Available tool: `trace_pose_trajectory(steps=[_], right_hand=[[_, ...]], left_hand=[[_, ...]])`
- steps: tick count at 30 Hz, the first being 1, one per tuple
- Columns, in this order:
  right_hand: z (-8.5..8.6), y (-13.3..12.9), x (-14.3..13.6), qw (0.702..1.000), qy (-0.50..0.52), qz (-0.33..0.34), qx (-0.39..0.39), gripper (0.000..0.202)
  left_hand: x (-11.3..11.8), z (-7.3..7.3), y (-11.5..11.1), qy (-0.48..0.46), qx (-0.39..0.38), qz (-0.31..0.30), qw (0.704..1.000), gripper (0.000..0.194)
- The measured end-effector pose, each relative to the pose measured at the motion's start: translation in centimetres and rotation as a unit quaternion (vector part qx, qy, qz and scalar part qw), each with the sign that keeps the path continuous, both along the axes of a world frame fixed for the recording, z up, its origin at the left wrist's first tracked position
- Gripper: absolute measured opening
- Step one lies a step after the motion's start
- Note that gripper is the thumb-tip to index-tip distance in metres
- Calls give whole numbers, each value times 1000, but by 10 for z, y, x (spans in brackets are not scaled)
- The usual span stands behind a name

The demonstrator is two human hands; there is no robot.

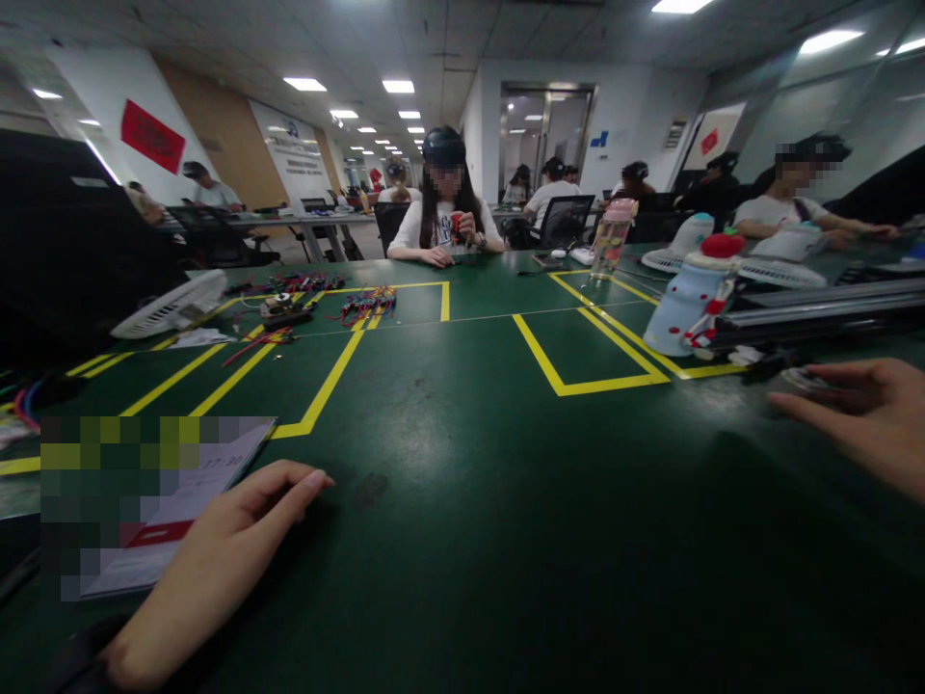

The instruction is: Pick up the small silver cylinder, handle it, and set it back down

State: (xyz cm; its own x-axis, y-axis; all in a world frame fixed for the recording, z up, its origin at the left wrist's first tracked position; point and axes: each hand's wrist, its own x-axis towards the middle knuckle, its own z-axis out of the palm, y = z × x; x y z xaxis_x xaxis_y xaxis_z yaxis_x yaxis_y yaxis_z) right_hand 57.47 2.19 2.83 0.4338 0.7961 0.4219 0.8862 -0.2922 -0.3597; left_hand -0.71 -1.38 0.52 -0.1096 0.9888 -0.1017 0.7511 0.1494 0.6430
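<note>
At the lower left, my left hand rests on the green table. Its fingers are curled and thumb and forefinger lie close together, with nothing visible in them. Partly under that forearm lies a flat booklet or tablet, largely pixelated. My right hand is at the right edge, thumb and fingers apart. Just beyond its fingertips is a small pale tangled item, too blurred to name; whether the fingers touch it I cannot tell. A light blue bottle with a red top stands a little farther off.
Yellow tape marks rectangles on the table. Bundles of coloured wires lie at the far left, near a white fan. A clear bottle with a pink lid and metal rails are to the right. Opposite sits a person.
</note>
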Motion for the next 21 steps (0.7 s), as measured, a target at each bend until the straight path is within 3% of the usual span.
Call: trace_pose_trajectory(steps=[1, 3, 6, 9, 11, 16, 18, 21], right_hand=[[7, -1, -28, 999, 40, 27, 1, 51], [14, -4, -86, 976, 148, 158, 13, 52], [9, -8, -167, 874, 262, 407, -41, 47], [-6, -10, -220, 802, 263, 530, -83, 35], [-16, -11, -238, 786, 252, 557, -90, 32], [-33, -12, -244, 794, 246, 552, -67, 40], [-37, -12, -243, 784, 284, 547, -72, 54], [-40, -10, -244, 764, 332, 548, -77, 69]], left_hand=[[-1, -1, 1, 1, 3, -1, 1000, 39], [-3, -3, 2, 5, 5, -4, 1000, 41], [-5, -4, 2, 14, 3, -1, 1000, 44], [-3, 1, 0, 19, 11, 3, 1000, 46], [0, 5, -2, 23, 21, 7, 1000, 43], [17, 15, 0, 13, 18, -30, 999, 36], [36, 20, 3, 2, 55, -76, 996, 31], [80, 34, 8, -34, 133, -206, 969, 21]])
